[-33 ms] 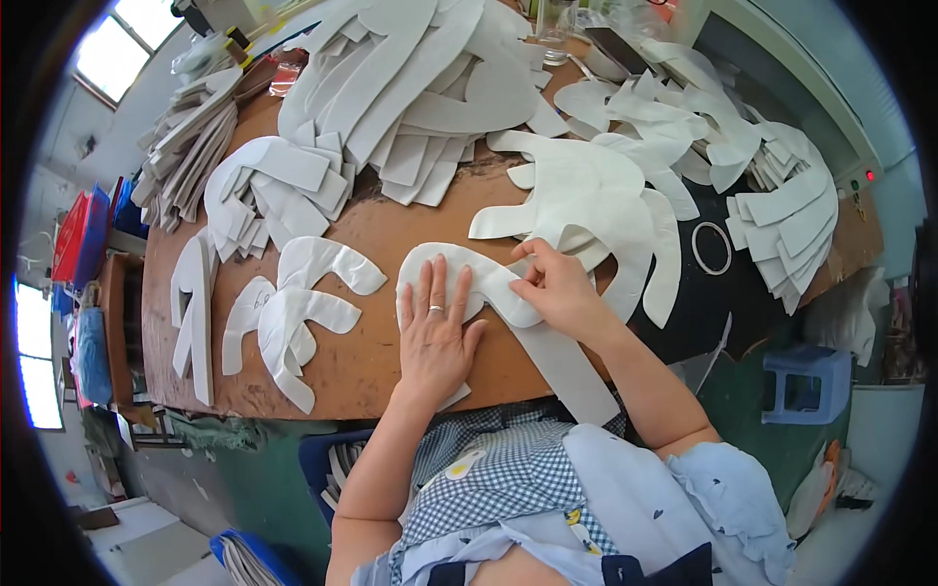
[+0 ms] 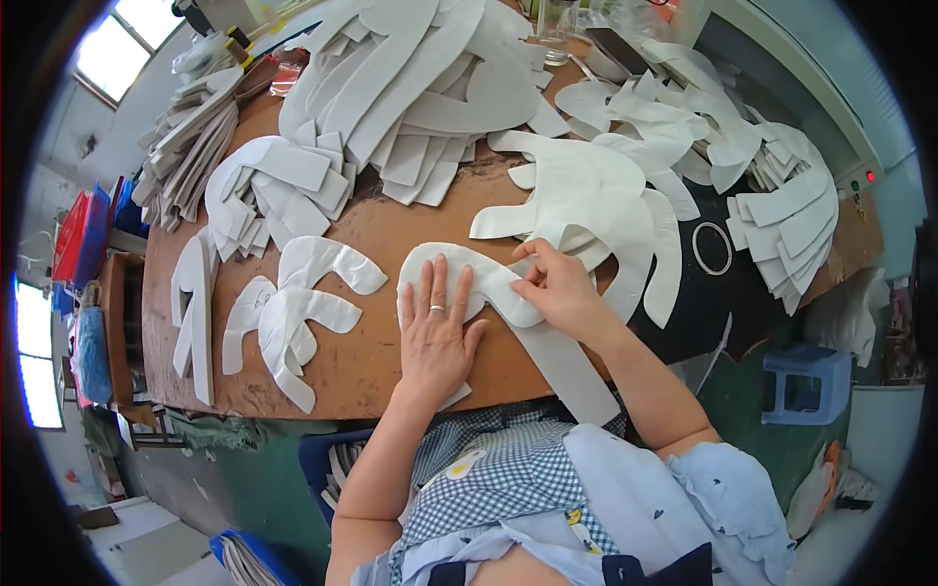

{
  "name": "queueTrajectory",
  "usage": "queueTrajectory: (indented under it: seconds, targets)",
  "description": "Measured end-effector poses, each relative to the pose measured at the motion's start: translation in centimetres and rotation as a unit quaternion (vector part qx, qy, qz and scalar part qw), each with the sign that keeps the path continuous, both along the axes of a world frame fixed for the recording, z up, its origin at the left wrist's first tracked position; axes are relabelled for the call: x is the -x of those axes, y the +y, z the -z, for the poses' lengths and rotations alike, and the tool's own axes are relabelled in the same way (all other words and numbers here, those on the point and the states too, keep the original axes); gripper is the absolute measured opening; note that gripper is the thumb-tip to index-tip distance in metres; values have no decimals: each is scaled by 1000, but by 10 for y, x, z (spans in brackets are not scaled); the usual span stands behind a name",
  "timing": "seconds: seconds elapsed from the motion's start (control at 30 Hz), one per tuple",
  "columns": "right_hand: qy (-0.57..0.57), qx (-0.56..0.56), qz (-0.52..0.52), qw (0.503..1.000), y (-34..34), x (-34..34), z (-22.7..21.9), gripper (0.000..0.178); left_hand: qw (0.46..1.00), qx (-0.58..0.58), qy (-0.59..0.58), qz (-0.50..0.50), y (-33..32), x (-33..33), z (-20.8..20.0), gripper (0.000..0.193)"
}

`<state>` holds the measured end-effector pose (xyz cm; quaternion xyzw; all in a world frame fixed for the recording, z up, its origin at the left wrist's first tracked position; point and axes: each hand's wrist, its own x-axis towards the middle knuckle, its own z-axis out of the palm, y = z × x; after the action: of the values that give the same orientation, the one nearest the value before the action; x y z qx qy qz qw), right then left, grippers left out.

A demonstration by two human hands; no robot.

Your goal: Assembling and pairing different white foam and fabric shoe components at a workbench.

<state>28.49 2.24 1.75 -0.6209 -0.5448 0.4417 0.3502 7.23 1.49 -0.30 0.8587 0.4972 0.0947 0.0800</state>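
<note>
A curved white padded-looking piece (image 2: 500, 296) lies at the front middle of the table, on top of a longer flat white strip (image 2: 572, 376) that reaches over the table's near edge. My left hand (image 2: 435, 332) rests flat on the curved piece's left part, fingers stretched out, a ring on one finger. Over its right part, my right hand (image 2: 565, 293) is bent, thumb and forefinger closed at the far edge of the piece. Whatever sits between those fingertips is too small to see clearly. Right beyond my right hand lies a pile of thin white cut-out pieces (image 2: 586, 186).
Several branching white pieces (image 2: 303, 313) lie to the left, beside a narrow stack (image 2: 195, 313). Tall stacks of thick white shapes (image 2: 410, 88) fill the back. At the right are a ring (image 2: 711, 248) on black material, more stacked pieces (image 2: 787, 220) and a blue stool (image 2: 806, 386).
</note>
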Motion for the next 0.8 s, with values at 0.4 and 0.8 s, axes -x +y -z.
queueTrajectory:
  seconds: [0.4, 0.8]
  targets:
    - [-54, -59, -4, 997, -11, 1, 8, 25, 1000, 4, -5, -2, -2, 1, 1, 73]
    - [-287, -138, 38, 947, -52, 1, 28, 24, 999, -23, 34, 17, 0, 1, 4, 70]
